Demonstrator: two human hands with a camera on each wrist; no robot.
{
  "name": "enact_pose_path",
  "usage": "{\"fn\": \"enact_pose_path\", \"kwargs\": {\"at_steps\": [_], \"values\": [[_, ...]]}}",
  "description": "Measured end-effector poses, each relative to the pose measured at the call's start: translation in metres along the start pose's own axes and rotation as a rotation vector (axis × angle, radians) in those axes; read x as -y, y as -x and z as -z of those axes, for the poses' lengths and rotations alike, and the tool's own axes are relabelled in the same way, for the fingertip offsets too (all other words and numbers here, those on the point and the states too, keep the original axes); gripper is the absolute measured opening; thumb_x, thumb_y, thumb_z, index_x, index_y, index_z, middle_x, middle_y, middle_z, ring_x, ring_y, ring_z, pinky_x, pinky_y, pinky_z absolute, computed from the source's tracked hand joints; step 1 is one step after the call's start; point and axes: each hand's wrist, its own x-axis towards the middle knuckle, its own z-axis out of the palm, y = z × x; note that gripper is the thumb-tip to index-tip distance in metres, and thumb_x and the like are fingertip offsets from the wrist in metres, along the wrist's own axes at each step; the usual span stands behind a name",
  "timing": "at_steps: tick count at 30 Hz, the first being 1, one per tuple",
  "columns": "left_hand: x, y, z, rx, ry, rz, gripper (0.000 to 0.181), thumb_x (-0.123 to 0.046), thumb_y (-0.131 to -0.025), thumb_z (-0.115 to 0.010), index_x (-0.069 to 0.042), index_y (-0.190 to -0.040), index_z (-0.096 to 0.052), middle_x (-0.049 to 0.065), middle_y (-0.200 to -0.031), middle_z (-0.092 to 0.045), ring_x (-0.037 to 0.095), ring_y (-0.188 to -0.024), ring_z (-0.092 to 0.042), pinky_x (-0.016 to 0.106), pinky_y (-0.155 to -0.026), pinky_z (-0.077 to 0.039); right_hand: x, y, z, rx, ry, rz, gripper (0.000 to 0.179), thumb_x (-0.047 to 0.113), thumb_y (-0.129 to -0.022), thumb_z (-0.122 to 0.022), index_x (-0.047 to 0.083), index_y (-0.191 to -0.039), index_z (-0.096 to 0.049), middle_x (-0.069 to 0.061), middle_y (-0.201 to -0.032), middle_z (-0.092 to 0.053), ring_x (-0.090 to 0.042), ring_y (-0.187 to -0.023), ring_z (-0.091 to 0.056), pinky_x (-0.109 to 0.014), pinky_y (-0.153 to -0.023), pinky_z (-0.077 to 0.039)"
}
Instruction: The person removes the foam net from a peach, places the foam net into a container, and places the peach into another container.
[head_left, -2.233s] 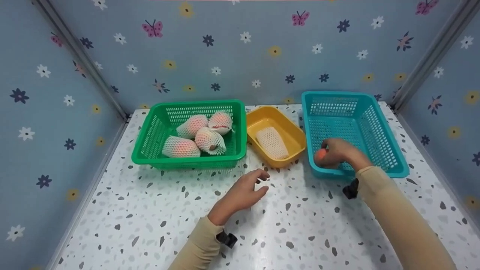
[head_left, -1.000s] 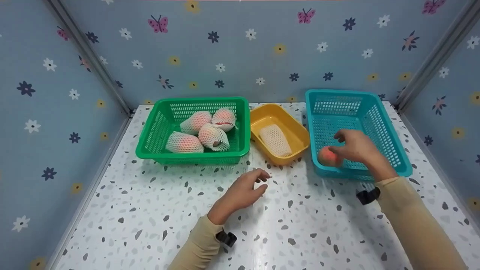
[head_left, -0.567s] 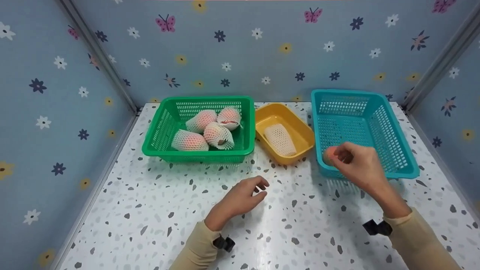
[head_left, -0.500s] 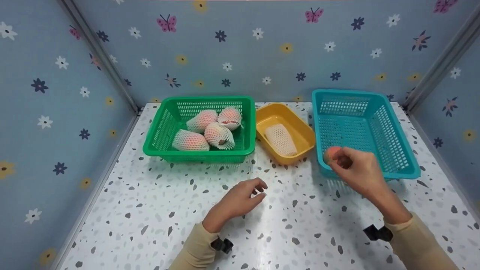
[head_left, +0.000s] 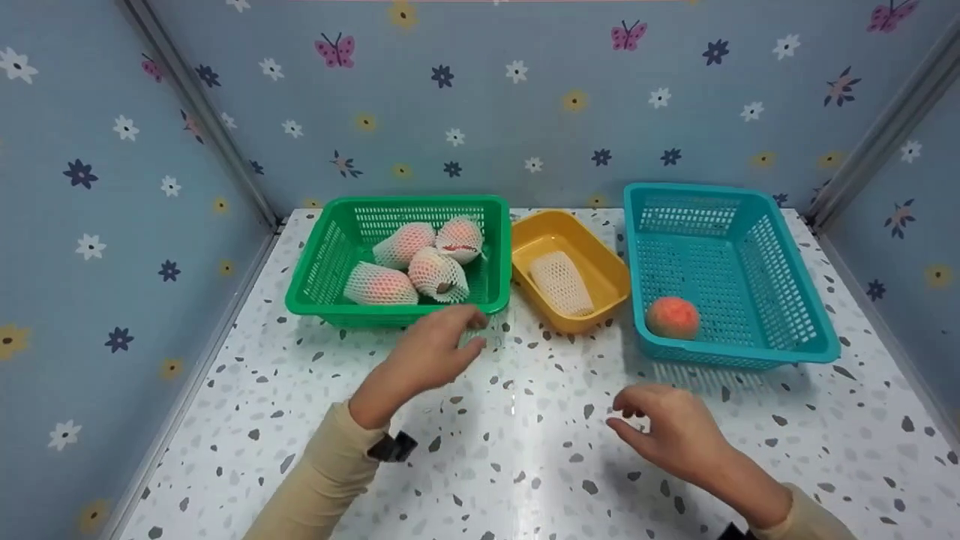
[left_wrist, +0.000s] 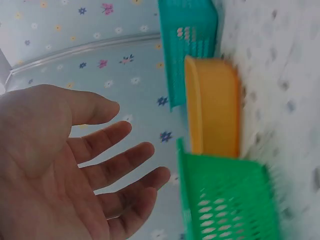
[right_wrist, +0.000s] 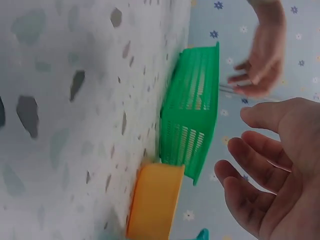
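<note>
My left hand [head_left: 425, 351] hovers by the front rim of the green basket [head_left: 397, 310], fingers loosely bent around nothing. Inside that basket lie several peaches in white foam net sleeves, among them one at the front left [head_left: 381, 284] and one in the middle [head_left: 439, 274]. My right hand [head_left: 675, 431] is over the table in front of the blue basket [head_left: 750, 356], holding nothing, its fingers relaxed as the right wrist view also shows. A bare peach [head_left: 673, 318] sits in the blue basket's front left corner.
Between the two baskets stands a yellow tray [head_left: 611, 274] with a flattened white foam net sleeve [head_left: 562, 283] in it. All stand on a white speckled table [head_left: 525, 465]. Patterned wall panels [head_left: 480, 97] enclose the back and sides.
The right hand has let go of the peach in the blue basket and drawn back toward the person. The left hand has moved left and forward to the green basket's front rim.
</note>
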Motion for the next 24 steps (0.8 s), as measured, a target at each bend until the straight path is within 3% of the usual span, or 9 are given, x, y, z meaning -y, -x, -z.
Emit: {"fn": "enact_pose_path", "kwargs": {"at_steps": [6,11,17,24], "values": [[0.015,-0.047,0.041,-0.01,-0.061,0.077,0.031,-0.024,-0.095,-0.061,-0.008,-0.121,-0.059,0.006,-0.119,-0.058,0.022,-0.104,-0.055,0.041,-0.089,-0.046,0.005,-0.003,-0.011,0.035,-0.009,0.066,0.015,0.02,-0.078,-0.081,0.02,-0.084,-0.067,0.009,-0.076,-0.066,-0.003,-0.069,-0.059,-0.026,-0.06,-0.051],[0.03,-0.091,0.056,0.077,-0.105,0.158,0.039,-0.025,-0.094,-0.061,-0.011,-0.129,-0.053,0.008,-0.125,-0.052,0.023,-0.106,-0.053,0.041,-0.09,-0.046,0.007,-0.009,-0.017,0.054,-0.019,0.08,0.014,0.02,-0.079,-0.08,0.02,-0.087,-0.069,0.008,-0.078,-0.067,-0.005,-0.071,-0.06,-0.027,-0.06,-0.051],[0.05,-0.134,0.06,0.119,-0.138,0.212,0.052,-0.022,-0.09,-0.066,-0.009,-0.137,-0.049,0.013,-0.134,-0.047,0.028,-0.117,-0.047,0.046,-0.096,-0.042,0.011,-0.016,-0.018,0.091,-0.01,0.074,0.013,0.023,-0.08,-0.079,0.02,-0.088,-0.069,0.01,-0.081,-0.066,-0.008,-0.075,-0.06,-0.028,-0.061,-0.05],[0.065,-0.163,0.046,0.128,-0.235,0.235,0.058,-0.022,-0.088,-0.069,-0.01,-0.14,-0.047,0.015,-0.138,-0.044,0.035,-0.126,-0.042,0.051,-0.099,-0.039,0.013,-0.013,-0.016,0.079,-0.007,0.034,0.012,0.023,-0.079,-0.079,0.02,-0.085,-0.07,0.011,-0.078,-0.065,-0.007,-0.072,-0.06,-0.028,-0.06,-0.05]]}}
